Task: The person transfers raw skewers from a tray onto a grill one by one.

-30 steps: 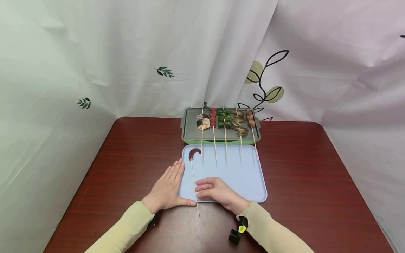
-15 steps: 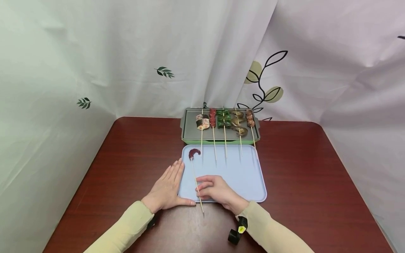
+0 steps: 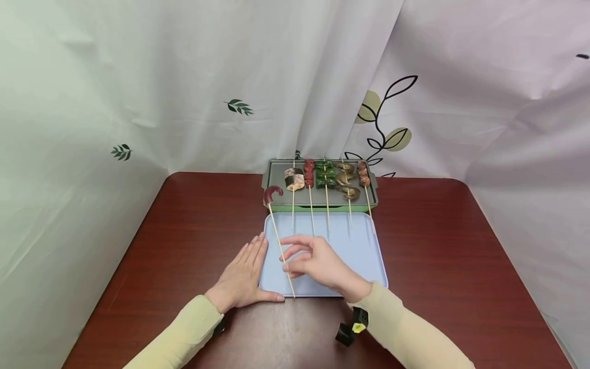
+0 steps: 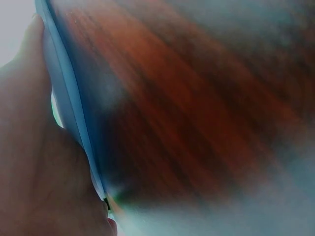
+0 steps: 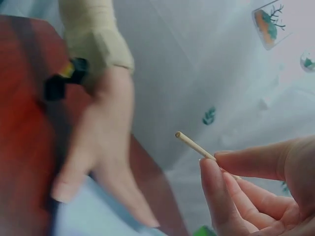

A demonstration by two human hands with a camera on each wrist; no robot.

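My right hand (image 3: 318, 261) pinches the wooden stick of a skewer (image 3: 275, 225) between thumb and fingers, above the pale blue tray (image 3: 350, 261). At its far end a dark red, curled tentacle-like piece (image 3: 272, 193) overlaps the front left of the grill pan (image 3: 278, 171); whether it touches, I cannot tell. In the right wrist view the stick's blunt end (image 5: 189, 142) juts out past the fingertips. My left hand (image 3: 241, 271) rests at the tray's front left corner, fingers straight along its left side and thumb along the front edge. The left wrist view shows that hand beside the tray rim (image 4: 74, 98).
Several skewers lie on the pan, sticks pointing toward me over the tray: a striped piece (image 3: 295, 179), red chunks (image 3: 309, 173), green pieces (image 3: 325, 174), brown curled pieces (image 3: 348, 179) and brown balls (image 3: 363, 174). White curtains surround the dark red table (image 3: 438, 256).
My right hand has closed on the stick, lifted the tentacle skewer from the tray and moved it forward, bringing its tip over the pan's left side. My left hand has stayed put.
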